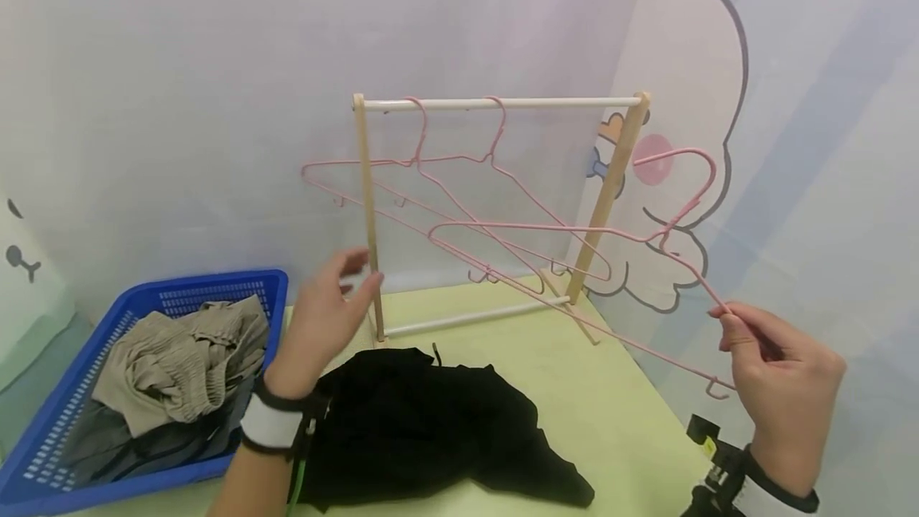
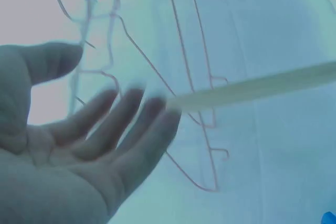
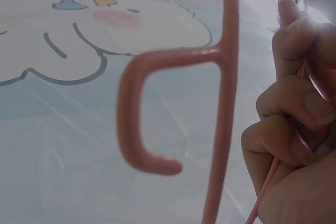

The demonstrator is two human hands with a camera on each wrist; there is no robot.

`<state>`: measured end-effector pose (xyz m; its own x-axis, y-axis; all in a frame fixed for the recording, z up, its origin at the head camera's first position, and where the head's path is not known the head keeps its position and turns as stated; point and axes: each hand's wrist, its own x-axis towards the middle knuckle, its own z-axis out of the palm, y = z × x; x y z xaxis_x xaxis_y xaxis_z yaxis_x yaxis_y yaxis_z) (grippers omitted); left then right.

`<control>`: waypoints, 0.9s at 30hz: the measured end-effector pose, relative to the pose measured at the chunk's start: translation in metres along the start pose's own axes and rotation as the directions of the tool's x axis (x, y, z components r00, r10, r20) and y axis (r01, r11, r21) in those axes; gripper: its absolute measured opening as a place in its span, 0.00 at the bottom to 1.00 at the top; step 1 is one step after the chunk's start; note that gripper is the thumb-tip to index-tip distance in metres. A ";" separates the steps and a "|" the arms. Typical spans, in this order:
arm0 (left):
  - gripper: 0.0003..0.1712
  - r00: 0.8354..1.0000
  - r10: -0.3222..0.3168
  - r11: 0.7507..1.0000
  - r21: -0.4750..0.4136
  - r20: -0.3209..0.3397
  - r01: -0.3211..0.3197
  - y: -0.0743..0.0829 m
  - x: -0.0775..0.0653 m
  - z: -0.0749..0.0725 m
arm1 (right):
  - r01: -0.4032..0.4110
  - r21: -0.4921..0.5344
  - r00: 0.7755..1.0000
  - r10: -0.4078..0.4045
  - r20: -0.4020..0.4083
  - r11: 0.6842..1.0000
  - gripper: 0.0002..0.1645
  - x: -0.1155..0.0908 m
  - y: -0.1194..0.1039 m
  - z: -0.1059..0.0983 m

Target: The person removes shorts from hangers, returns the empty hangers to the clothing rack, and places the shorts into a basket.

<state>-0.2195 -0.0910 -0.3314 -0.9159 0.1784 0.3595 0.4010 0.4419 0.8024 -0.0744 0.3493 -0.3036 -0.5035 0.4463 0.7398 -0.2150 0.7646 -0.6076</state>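
Observation:
A pink clothes hanger is gripped near its right end by my right hand, thumb and fingers pinching the sloping wire. Close up in the right wrist view, the hanger's small side hook stands before the curled fingers. My left hand is in the air beside the rack's left post, fingers loosely spread with nothing in them. Two more pink hangers hang on the white rail of the small rack. Below the hands, a crumpled black garment lies on the table.
At the left stands a blue plastic basket holding a beige garment and dark grey cloth. The rack's wooden posts rise from the pale yellow table. Curtains with cartoon prints hang behind and to the right.

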 end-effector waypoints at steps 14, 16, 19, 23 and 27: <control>0.43 0.989 -0.012 1.000 -0.021 -0.150 0.009 -0.031 0.068 0.007 | 0.086 0.062 0.989 -0.093 0.112 0.994 0.09 -0.002 0.013 -0.007; 0.40 0.988 -0.016 0.999 -0.051 -0.154 0.008 -0.034 0.072 0.011 | 0.122 0.086 0.982 -0.133 0.133 0.989 0.10 -0.003 0.016 -0.006; 0.31 0.985 -0.010 0.997 -0.080 -0.174 -0.004 -0.039 0.076 0.015 | 0.179 0.118 0.969 -0.196 0.152 0.977 0.11 -0.006 0.020 -0.003; 0.22 0.978 0.004 0.996 -0.089 -0.207 -0.023 -0.041 0.080 0.020 | 0.207 0.109 0.961 -0.223 0.162 0.972 0.12 -0.011 0.025 -0.005; 0.20 0.976 0.000 0.995 -0.094 -0.216 -0.021 -0.040 0.082 0.023 | 0.209 0.073 0.965 -0.218 0.150 0.975 0.12 -0.012 0.029 -0.012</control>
<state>-0.3114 -0.0736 -0.3454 -0.8910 -0.0155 0.4537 0.4195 0.3540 0.8359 -0.0648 0.3720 -0.3267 -0.5640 0.1946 0.8025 -0.3759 0.8048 -0.4594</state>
